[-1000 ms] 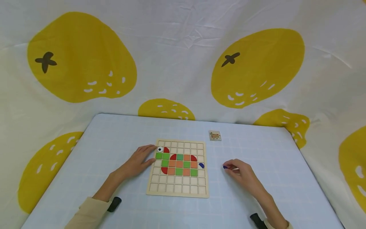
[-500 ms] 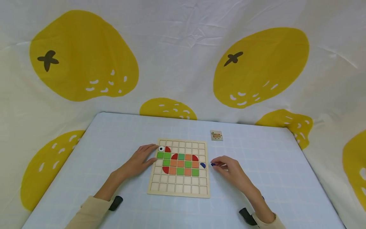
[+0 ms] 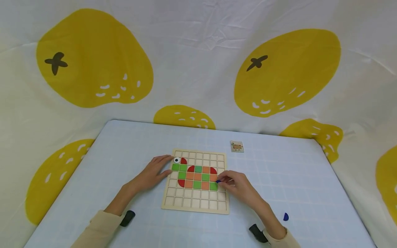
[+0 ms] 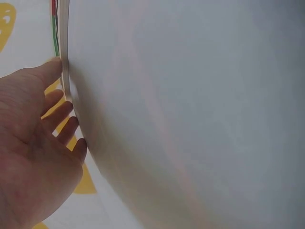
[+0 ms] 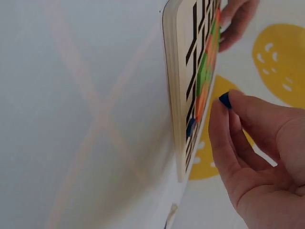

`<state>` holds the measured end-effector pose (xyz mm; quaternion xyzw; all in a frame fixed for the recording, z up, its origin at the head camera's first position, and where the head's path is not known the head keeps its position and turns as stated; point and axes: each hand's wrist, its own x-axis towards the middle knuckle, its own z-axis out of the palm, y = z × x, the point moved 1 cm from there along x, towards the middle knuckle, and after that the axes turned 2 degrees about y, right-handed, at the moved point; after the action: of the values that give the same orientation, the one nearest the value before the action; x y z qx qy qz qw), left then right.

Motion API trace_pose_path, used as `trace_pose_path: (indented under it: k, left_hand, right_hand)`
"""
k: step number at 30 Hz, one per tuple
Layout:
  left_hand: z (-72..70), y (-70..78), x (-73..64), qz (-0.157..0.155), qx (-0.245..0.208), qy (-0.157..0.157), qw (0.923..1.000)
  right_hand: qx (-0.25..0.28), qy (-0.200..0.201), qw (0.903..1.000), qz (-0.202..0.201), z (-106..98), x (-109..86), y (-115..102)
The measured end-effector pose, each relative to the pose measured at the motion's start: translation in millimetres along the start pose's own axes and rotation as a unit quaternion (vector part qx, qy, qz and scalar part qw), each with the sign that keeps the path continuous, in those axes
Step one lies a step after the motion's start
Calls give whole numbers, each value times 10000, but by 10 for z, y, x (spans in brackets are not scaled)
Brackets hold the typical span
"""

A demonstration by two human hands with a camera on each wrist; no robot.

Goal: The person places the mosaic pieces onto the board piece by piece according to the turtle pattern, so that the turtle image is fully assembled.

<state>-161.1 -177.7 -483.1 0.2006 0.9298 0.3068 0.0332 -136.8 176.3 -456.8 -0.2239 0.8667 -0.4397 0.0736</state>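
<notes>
A wooden grid board [image 3: 195,211] lies on the table, partly filled with green, orange and red tiles and a round eye tile [image 3: 176,160] at its upper left. My left hand [image 3: 154,173] rests at the board's left edge, fingers extended and thumb apart; in the left wrist view its fingertips meet the board's side. Over the right columns, my right hand [image 3: 237,184] pinches a small dark blue piece [image 5: 225,99] between thumb and forefinger. Another blue piece [image 5: 191,127] sits in the board below it, hidden behind the fingers in the head view.
A blue half-round piece [image 3: 286,216] lies on the table right of my right forearm. Behind the board, to the right, is a small square picture card [image 3: 237,146]. A white curtain with yellow fruit prints [image 3: 288,72] hangs beyond the table's far edge.
My right hand has moved left with the blue piece, from the table beside the board to over its right columns. The loose half-round piece has come into sight. My left hand stays put.
</notes>
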Motion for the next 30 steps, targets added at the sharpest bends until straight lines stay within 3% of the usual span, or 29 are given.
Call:
trace_pose_path:
  k: [12,30]
  left_hand:
    - [11,-3,3,-20,17,10,10000]
    - [10,-2,16,3,139,-16,9999]
  right_hand:
    - [537,-412,9962,-544,210,79,-98]
    - [317,-977,9937,-441,345,104,-176]
